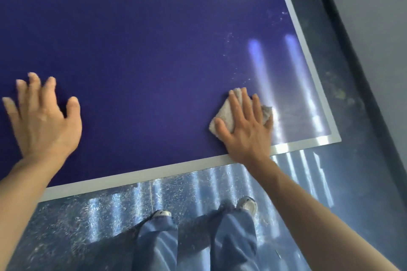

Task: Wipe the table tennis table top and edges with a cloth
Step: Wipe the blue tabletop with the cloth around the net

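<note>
Near the corner of the dark blue counter (143, 50), the right hand (246, 130) presses flat a beige folded cloth (222, 114), while the left hand (46, 121) rests open.

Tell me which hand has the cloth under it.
The right hand: it presses the beige cloth flat near the table's corner. The left hand holds nothing.
</note>
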